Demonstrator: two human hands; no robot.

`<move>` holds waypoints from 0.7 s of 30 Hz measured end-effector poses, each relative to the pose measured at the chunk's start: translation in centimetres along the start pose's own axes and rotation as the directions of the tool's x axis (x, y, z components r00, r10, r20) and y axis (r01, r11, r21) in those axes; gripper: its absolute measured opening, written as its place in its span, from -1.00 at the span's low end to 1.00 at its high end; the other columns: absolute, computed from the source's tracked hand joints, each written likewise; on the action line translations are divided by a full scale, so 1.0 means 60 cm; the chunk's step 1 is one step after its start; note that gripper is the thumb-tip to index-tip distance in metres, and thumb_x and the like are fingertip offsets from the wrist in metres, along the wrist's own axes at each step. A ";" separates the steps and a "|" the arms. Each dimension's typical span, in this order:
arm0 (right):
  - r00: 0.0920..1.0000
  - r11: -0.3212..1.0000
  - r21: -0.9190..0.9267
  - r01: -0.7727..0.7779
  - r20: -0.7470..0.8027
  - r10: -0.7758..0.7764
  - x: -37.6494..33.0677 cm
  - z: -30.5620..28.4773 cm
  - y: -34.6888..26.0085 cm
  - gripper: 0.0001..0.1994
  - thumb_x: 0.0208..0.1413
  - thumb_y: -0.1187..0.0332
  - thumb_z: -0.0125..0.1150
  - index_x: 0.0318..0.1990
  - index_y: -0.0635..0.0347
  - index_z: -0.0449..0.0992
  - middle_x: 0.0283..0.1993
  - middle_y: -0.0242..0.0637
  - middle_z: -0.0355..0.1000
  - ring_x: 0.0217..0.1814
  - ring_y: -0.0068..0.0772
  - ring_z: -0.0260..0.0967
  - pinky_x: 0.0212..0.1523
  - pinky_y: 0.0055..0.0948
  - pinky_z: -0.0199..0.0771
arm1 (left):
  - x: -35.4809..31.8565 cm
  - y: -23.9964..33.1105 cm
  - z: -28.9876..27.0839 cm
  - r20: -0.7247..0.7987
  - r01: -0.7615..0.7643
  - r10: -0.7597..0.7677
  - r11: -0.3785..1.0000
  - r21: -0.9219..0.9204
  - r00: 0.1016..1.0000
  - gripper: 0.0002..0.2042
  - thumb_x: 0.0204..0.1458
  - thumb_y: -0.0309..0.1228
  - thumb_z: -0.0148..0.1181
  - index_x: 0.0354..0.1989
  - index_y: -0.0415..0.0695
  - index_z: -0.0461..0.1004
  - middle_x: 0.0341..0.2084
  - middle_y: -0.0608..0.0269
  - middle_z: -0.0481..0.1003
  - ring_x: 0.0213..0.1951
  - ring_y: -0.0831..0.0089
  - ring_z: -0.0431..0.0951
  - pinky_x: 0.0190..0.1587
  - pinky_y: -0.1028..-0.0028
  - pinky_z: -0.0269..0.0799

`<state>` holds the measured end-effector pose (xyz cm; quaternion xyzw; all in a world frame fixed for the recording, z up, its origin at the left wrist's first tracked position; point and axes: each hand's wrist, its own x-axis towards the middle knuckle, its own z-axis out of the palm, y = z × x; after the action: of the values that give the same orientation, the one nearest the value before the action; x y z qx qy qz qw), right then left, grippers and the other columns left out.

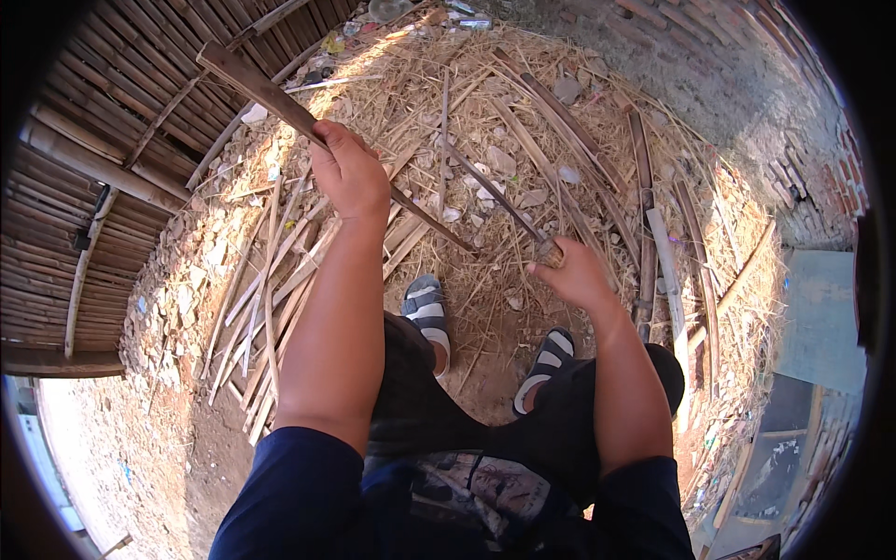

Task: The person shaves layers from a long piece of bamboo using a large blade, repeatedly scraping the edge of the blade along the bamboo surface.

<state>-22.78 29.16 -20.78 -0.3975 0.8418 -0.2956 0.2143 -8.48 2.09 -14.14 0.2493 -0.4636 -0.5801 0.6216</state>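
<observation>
Head view, looking down. I see the left hand (350, 173) closed around a long bamboo strip (280, 98) that slants from upper left down toward the centre. The right hand (571, 273) grips the handle of a long blade (495, 198), whose tip points up and left, near the strip. Below, two sandalled feet (429, 313) stand on bare earth. Split bamboo slats (271, 280) and straw litter the ground; a bamboo wall (103, 140) fills the left.

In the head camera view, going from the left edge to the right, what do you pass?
Bamboo slat wall → pile of split bamboo strips → left hand gripping a bamboo strip → right hand holding a blade's handle → brick wall.
</observation>
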 end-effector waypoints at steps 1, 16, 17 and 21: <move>0.998 0.998 0.044 -0.041 -0.042 0.043 0.009 0.032 0.007 -0.58 -0.02 0.13 0.38 -0.14 0.28 0.50 -0.34 -0.01 0.51 -0.27 0.07 0.46 -0.18 -0.17 0.42 | 0.002 -0.008 0.001 -0.017 -0.014 0.014 1.000 0.026 1.000 -0.57 0.34 0.00 -0.18 -0.48 -0.05 0.18 -0.67 0.45 0.16 -0.63 0.63 0.15 -0.57 0.53 0.14; 0.916 0.903 -0.210 -0.374 0.067 0.395 -0.009 0.408 0.155 -0.56 0.00 0.25 0.31 -0.05 0.41 0.39 -0.26 0.09 0.54 -0.17 0.09 0.53 -0.13 -0.08 0.51 | 0.017 -0.041 -0.002 -0.094 -0.092 0.123 0.955 0.281 0.988 -0.49 0.33 0.06 -0.25 -0.51 -0.13 0.18 -0.71 0.43 0.15 -0.65 0.63 0.10 -0.61 0.50 0.04; 0.911 0.905 -0.159 -0.394 0.061 0.407 -0.007 0.414 0.160 -0.55 -0.01 0.25 0.31 -0.05 0.41 0.41 -0.26 0.08 0.54 -0.17 0.09 0.53 -0.13 -0.10 0.51 | 0.018 -0.042 -0.001 -0.096 -0.091 0.123 0.954 0.286 0.988 -0.48 0.33 0.06 -0.25 -0.51 -0.14 0.18 -0.71 0.43 0.15 -0.65 0.62 0.10 -0.61 0.49 0.03; 0.869 0.866 0.075 -0.494 0.086 0.488 0.000 0.410 0.182 -0.50 0.01 0.17 0.28 0.02 0.38 0.42 -0.13 0.12 0.51 -0.02 0.07 0.50 -0.02 -0.12 0.46 | 0.025 -0.056 0.001 -0.096 -0.106 0.137 0.957 0.270 0.986 -0.52 0.31 0.06 -0.19 -0.51 -0.07 0.14 -0.74 0.45 0.12 -0.69 0.62 0.09 -0.64 0.50 0.02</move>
<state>-14.04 26.64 -46.12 -0.1692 0.8929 -0.2580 0.3280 -10.30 -0.01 -16.54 0.3335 -0.5151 -0.4587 0.6427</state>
